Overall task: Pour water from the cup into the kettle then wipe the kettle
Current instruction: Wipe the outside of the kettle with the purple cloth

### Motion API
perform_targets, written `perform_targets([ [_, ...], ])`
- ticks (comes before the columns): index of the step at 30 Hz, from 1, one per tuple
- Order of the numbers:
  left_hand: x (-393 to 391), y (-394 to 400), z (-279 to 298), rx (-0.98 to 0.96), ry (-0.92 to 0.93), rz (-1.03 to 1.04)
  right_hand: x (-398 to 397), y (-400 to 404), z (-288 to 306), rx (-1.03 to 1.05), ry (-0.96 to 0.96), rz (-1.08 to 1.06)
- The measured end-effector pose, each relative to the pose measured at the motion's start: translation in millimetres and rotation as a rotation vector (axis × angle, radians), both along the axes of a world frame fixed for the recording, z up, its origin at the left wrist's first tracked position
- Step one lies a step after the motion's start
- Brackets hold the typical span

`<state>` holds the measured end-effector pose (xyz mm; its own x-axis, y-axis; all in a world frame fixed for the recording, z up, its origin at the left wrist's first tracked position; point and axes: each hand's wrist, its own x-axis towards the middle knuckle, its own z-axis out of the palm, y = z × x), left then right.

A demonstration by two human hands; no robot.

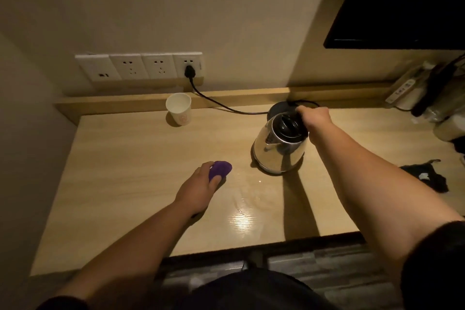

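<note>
A steel kettle (278, 148) with a black lid stands on the wooden table (130, 158), just in front of its black base (276, 108). My right hand (315, 118) grips the kettle's black handle at the back. My left hand (198, 186) holds a bunched purple cloth (221, 168) on the tabletop, left of the kettle and apart from it. A white paper cup (179, 108) stands upright at the back left, near the ledge.
A black cord (221, 104) runs from the wall socket (188, 70) to the kettle base. A wet, shiny patch (245, 206) lies in front of the kettle. Bottles and a remote (402, 89) crowd the right end. A dark cloth (427, 176) lies at right.
</note>
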<state>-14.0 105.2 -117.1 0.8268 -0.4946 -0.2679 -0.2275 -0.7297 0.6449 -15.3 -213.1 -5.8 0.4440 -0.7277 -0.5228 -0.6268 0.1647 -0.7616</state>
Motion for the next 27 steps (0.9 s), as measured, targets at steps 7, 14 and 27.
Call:
perform_targets([
  [7,-10,-12,9,0.013,-0.003,0.132,38,29,15,-0.311,0.229,0.783],
  [14,-26,-17,27,-0.012,-0.033,0.2,45,58,10,-0.408,0.105,1.061],
  [27,-22,-58,75,-0.362,-0.014,0.242,-16,32,14,-0.174,-0.163,0.833],
])
